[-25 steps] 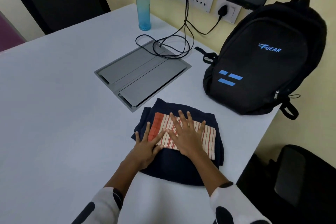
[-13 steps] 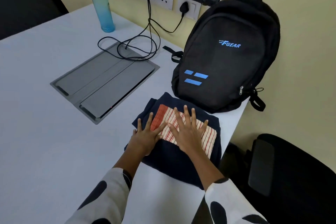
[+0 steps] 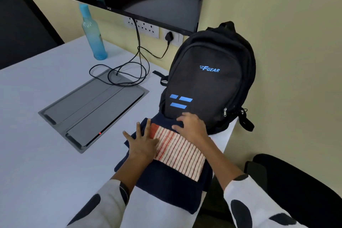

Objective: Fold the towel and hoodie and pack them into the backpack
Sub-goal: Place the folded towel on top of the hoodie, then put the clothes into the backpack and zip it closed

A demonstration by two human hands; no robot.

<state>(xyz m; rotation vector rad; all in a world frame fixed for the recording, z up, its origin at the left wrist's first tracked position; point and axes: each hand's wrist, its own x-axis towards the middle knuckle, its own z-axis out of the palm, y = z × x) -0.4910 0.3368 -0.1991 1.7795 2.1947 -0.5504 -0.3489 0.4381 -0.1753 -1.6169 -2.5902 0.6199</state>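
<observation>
A folded dark navy hoodie (image 3: 166, 187) lies near the table's right edge, with a folded red-and-cream striped towel (image 3: 179, 152) on top of it. My left hand (image 3: 141, 143) rests flat, fingers spread, on the hoodie and the towel's left end. My right hand (image 3: 191, 126) is lifted off the towel, its fingers loosely bent at the base of the black backpack (image 3: 207, 83). The backpack stands upright against the wall, zipped, right behind the clothes.
A grey flip-up cable box (image 3: 92, 111) is set in the white table (image 3: 37, 153) to the left, with black cables (image 3: 129, 72) running to wall sockets. A blue bottle (image 3: 93, 33) stands at the back. A black chair (image 3: 296, 187) sits right of the table.
My right hand has left the towel and moved forward to the backpack's base. The left hand stays pressed on the stack. The camera has swung right and closer.
</observation>
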